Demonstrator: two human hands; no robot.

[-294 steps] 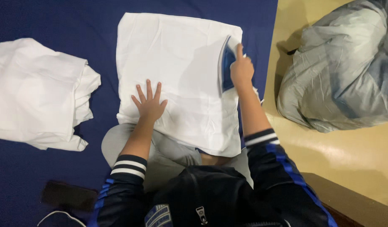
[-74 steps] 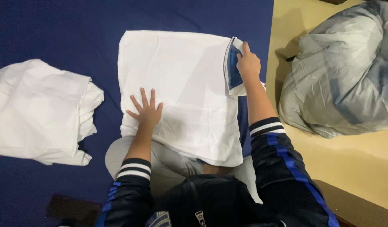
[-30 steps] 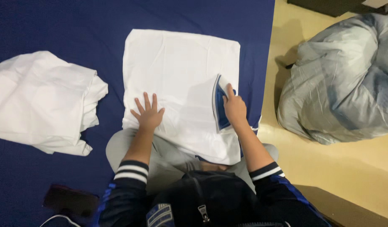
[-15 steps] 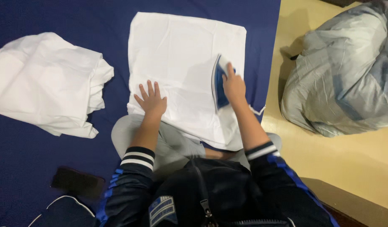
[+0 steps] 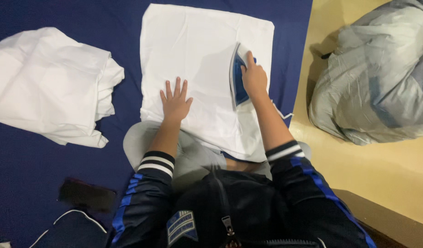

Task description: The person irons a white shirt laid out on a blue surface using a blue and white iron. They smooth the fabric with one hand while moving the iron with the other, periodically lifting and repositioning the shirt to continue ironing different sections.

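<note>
A white folded cloth [image 5: 197,50] lies flat on a dark blue blanket [image 5: 46,151]. My left hand [image 5: 175,101] rests palm down on the cloth's near part, fingers spread. My right hand [image 5: 254,79] is closed on the handle of a blue and white iron [image 5: 237,82], which stands on the cloth's right side, tip pointing away from me. The cloth's near edge hangs over my grey-clad knees.
A heap of white cloth [image 5: 51,82] lies to the left on the blanket. A large grey bundle [image 5: 376,78] sits on the yellow floor [image 5: 386,170] to the right. A dark flat object [image 5: 86,195] lies near my left elbow.
The iron slid from the cloth's far right corner toward me along the right side, then stayed near the middle right. My left hand has stayed pressed on the cloth.
</note>
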